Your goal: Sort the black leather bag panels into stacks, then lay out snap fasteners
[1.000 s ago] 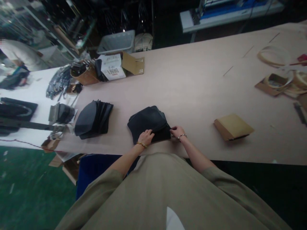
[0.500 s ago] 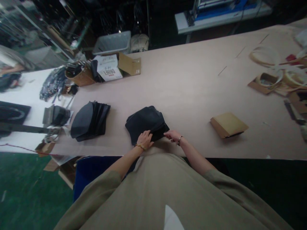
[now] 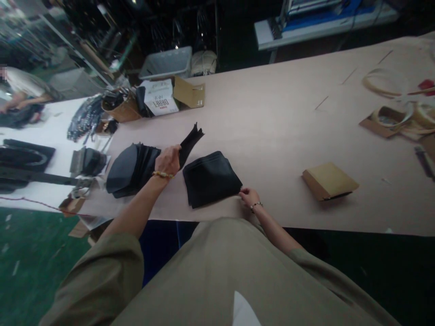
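My left hand (image 3: 167, 160) is closed around a black leather-like piece (image 3: 190, 144), folded and raised over the table between two dark piles. In front of me lies a stack of flat black pieces (image 3: 212, 179), its edges slightly uneven. My right hand (image 3: 249, 198) pinches the stack's near right corner. To the left, partly behind my left hand and forearm, rests a fanned pile of black pieces with rounded edges (image 3: 124, 170). Whether the raised piece is one layer or more I cannot tell.
A tan block-like bundle (image 3: 331, 180) lies on the pale table (image 3: 265, 117) to the right. At the far left are an open carton (image 3: 161, 97) and a brown box of dark items (image 3: 118, 105). Pale strip coils (image 3: 389, 117) lie far right. Another person's arms (image 3: 25, 99) show at upper left.
My left hand has lifted a black piece off the middle stack and carried it left toward the rounded pile. The right hand stays at the stack's corner. The view has shifted slightly.
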A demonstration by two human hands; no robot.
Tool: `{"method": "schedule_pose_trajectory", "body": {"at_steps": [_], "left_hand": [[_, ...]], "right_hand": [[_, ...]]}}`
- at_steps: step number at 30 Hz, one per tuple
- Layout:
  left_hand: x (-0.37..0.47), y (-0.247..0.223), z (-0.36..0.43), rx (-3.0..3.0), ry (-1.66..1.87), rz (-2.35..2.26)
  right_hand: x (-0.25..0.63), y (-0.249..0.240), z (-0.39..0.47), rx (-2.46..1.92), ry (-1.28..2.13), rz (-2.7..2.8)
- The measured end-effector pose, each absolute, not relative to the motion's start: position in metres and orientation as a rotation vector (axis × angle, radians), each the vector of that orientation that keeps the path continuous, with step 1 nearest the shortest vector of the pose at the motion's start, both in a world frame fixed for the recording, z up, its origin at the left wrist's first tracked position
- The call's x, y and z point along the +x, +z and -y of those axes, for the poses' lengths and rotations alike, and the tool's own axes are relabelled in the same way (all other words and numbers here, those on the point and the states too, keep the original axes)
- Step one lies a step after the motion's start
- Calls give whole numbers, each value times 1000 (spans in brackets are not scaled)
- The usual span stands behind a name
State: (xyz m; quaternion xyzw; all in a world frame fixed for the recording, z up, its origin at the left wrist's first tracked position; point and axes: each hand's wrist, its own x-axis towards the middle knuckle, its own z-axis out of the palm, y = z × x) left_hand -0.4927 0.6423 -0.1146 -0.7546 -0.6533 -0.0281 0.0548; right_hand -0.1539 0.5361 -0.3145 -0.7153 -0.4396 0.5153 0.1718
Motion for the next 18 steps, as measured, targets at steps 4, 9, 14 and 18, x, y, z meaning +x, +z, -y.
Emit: {"method": "schedule_pose_trajectory", "body": {"at_steps": [4, 9, 14, 18], "left_hand": [[-454, -160, -610, -2638, 216, 1804], [-409, -224, -555, -2808, 296, 1928], [-400, -244, -526, -2818, 284, 1954], [-408, -248, -530, -2833, 266, 1977]], "right_hand": [[-156, -319, -534, -2048, 1465, 1275], [-162, -312, -538, -2058, 1498, 1239], [-172, -296, -547, -1972, 1673, 1143], [-180, -280, -564, -1806, 1794, 1089]]}}
